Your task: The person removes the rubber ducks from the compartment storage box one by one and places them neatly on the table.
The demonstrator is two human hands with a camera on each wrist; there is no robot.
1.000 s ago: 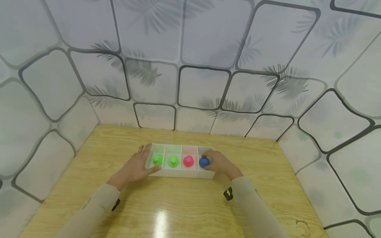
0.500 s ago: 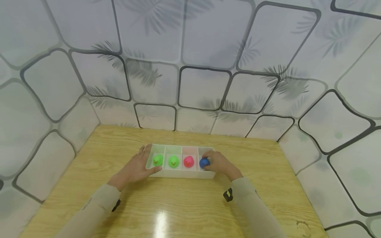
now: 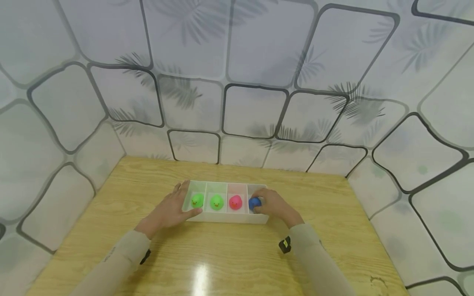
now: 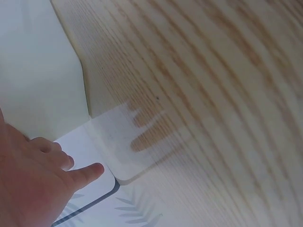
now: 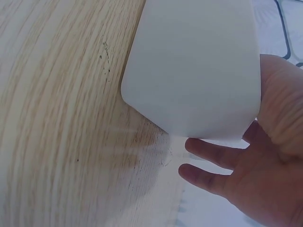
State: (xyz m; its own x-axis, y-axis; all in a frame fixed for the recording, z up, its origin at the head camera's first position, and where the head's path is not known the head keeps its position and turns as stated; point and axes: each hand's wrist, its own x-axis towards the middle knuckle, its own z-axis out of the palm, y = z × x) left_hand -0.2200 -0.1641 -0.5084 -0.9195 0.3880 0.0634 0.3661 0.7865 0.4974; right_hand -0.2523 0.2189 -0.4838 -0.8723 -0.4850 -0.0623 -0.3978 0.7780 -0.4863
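Currently our right hand (image 3: pixel 275 204) is pinching the blue toy (image 3: pixel 254 203) in the tray's (image 3: pixel 227 217) right-edge compartment, left hand (image 3: pixel 169 209) spread at its left edge; we're judging the toy light, soft, best held by its sides.

The table (image 3: pixel 237 255) has a yellowish wood-grain top, with a bright glare (image 3: pixel 200 279) on its near part and a dark scuff (image 3: pixel 377 280) near right. Directly on it, toward the far side, a white four-compartment box (image 3: pixel 229 218) stretches left to right.
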